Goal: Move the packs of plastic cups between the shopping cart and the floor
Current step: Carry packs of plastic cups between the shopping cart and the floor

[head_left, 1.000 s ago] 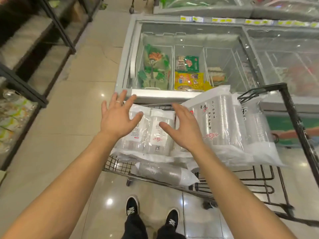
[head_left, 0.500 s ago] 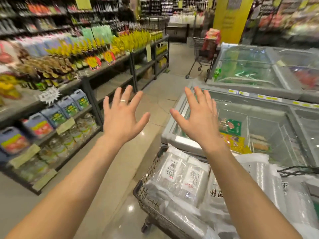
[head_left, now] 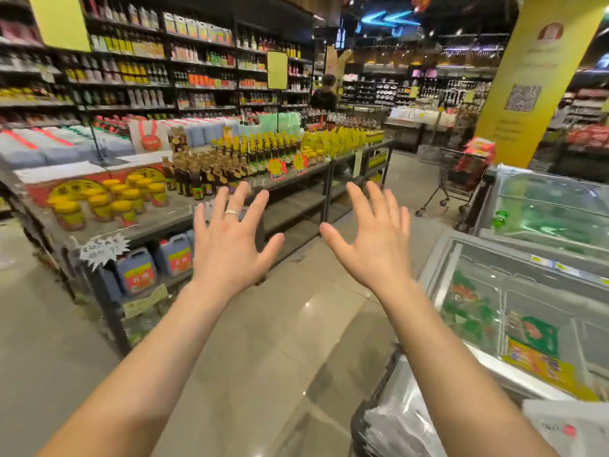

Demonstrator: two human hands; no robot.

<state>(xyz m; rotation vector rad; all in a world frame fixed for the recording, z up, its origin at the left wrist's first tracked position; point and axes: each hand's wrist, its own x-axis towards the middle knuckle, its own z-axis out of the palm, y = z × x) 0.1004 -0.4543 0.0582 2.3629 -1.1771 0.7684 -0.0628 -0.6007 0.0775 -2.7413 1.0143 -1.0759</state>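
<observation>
Splayed and straight, fingers (head_left: 242, 201) of the left hand (head_left: 230, 249), a ring (head_left: 231, 212) on one; likewise apart, fingers (head_left: 361, 202) of the right hand (head_left: 377, 249). Clamped on nothing, touching nothing. Backs of both hands up, thumbs angled toward each other, arms stretched forward at about the same height, an open gap between the hands. Held out in the air over the floor (head_left: 263, 357), well above and ahead of the load. Probably an idle, ready pose rather than a reach, with nothing under the palms to take hold of.

Down at the lower right edge, under the right forearm: packs of plastic cups (head_left: 395, 420), clear wrap crumpled and shiny, piled in the shopping cart (head_left: 357, 423), only a dark corner of its rim showing. One more white-wrapped pack (head_left: 566, 427) in the far right corner, a red mark on its label. None visible on the floor here. Too little of the pile in view for a count.

Just beside the shopping cart, to the right, a glass-topped freezer chest (head_left: 435, 268) with bagged food inside. To the left, a low display of bottles and jars (head_left: 230, 159), tall shelves (head_left: 148, 61) behind. Farther off, another cart (head_left: 454, 179) and a person (head_left: 324, 94).

Next, by judgement: both hands down to the pile, one at each end of a pack. Soft, slippery wrap, so likely to sag or slide if taken by a corner.
</observation>
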